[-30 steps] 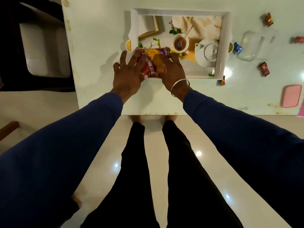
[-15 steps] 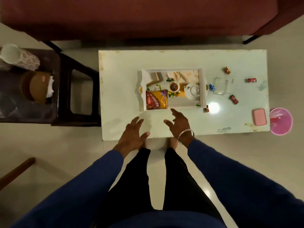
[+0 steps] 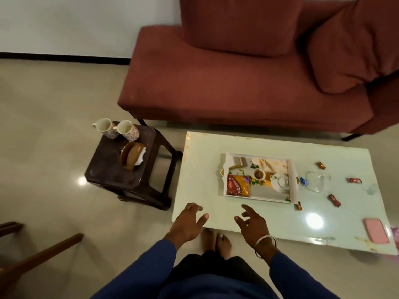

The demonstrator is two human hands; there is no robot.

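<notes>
A white tray (image 3: 292, 180) with a printed tea picture lies on the pale low table (image 3: 200, 173). A red and yellow snack packet (image 3: 239, 185) lies flat in the tray's near left corner. My left hand (image 3: 188, 221) hovers at the table's near edge, fingers loosely spread and holding nothing. My right hand (image 3: 253, 224), with a silver bangle at the wrist, hangs over the near edge a little to the right, also with nothing in it. Both hands are well short of the tray.
Wrapped candies (image 3: 334, 200) lie scattered right of the tray, beside a clear glass container (image 3: 315, 181) and a pink lid (image 3: 376, 230). A dark side table (image 3: 112, 173) at left carries two mugs (image 3: 127, 127) and a tissue holder (image 3: 132, 156). A red sofa (image 3: 237, 83) stands behind.
Both hands let go of the snack packet in the tray and drew back to the table's near edge. The view rose and pulled away, and the sofa and side table came into sight.
</notes>
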